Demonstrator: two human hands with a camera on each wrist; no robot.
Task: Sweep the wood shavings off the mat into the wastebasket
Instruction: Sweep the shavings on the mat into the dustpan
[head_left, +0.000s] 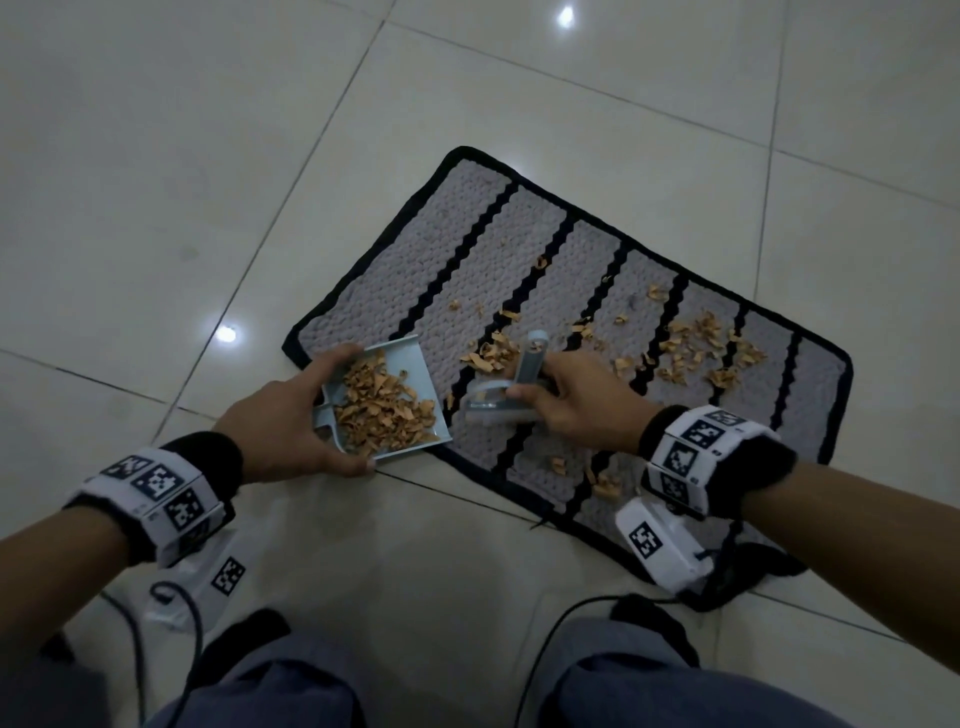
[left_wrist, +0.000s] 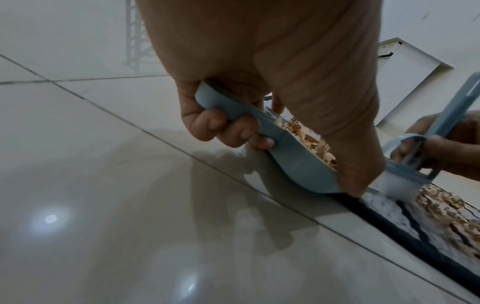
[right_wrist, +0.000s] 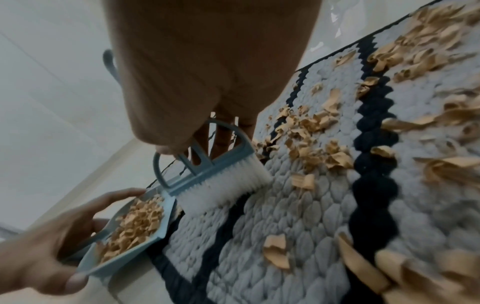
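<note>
1. Wood shavings (head_left: 691, 348): light, curly, brittle by the look; likely to snag in the knobbly mat (head_left: 467, 234). Scattered from centre toward 3 o'clock, a few at 5 o'clock.
2. Left hand (head_left: 280, 415) clasping dustpan (head_left: 415, 364), half full, at mat's 8 o'clock edge.
3. Right hand (head_left: 582, 400) gripping brush (right_wrist: 221, 185) by its handle, bristles just beside the pan lip.
4. Wastebasket nowhere in view; mat's near corner hidden by the right wrist.

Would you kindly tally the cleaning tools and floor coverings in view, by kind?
Dustpan: 1
Hand brush: 1
Striped mat: 1
Total: 3
</note>
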